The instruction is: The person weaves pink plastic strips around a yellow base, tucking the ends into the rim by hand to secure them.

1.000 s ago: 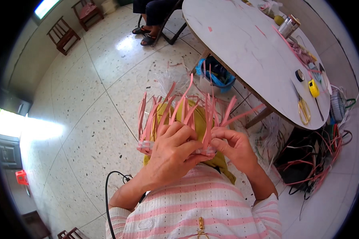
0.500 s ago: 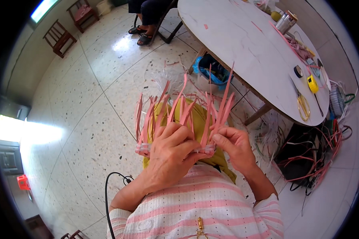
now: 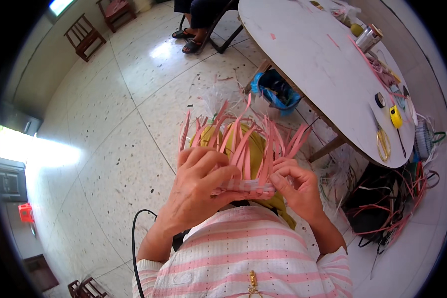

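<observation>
On my lap rests a partly woven basket [image 3: 251,186] of pink and whitish flat strips, its loose pink ends [image 3: 243,144] standing up and fanning away from me. My left hand [image 3: 198,179] grips the woven band at its left part, thumb beneath and fingers over the front. At the band's right end, my right hand [image 3: 294,185] pinches the strips at the corner between thumb and fingers. Both palms hide parts of the weave. Mustard-coloured trousers [image 3: 283,211] show under and behind the strips.
A white oval table [image 3: 323,64] at the upper right bears gold-handled scissors [image 3: 382,141], a yellow tape measure [image 3: 395,117] and a black tape roll [image 3: 380,100]. A blue-lined bin [image 3: 278,97] stands beneath it. A black bag [image 3: 370,203] with pink strips lies right. Another person's feet [image 3: 191,42] are beyond.
My left hand has slid toward the left end of the band, uncovering more of its middle. The right-hand loose strips now lean further right. The whole view has shifted slightly.
</observation>
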`<state>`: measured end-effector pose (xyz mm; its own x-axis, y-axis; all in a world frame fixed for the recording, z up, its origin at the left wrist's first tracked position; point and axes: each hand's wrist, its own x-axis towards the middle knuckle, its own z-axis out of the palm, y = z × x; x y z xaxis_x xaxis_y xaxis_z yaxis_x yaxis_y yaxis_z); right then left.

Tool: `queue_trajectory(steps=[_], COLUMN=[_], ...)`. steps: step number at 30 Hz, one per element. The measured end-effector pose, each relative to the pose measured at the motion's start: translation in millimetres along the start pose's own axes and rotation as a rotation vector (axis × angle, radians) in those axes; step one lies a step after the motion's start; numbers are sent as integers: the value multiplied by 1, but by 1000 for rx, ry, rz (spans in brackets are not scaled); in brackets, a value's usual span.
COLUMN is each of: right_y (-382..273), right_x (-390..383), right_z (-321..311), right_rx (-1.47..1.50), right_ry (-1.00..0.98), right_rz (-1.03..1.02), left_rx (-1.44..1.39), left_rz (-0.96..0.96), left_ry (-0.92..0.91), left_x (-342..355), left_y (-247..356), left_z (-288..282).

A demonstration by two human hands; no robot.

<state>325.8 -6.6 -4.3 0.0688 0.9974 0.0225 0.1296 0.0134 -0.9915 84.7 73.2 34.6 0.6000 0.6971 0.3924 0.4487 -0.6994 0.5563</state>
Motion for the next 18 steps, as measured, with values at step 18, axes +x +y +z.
queue_trajectory(steps=[18], right_y=[-43], right_x=[27], right_z=[8], right_rx=[-453], right_ry=[-214], right_rz=[-433], left_rx=[-65], left_rz=[20], left_ry=[-6], left_x=[-8], left_y=[-3], left_z=[4])
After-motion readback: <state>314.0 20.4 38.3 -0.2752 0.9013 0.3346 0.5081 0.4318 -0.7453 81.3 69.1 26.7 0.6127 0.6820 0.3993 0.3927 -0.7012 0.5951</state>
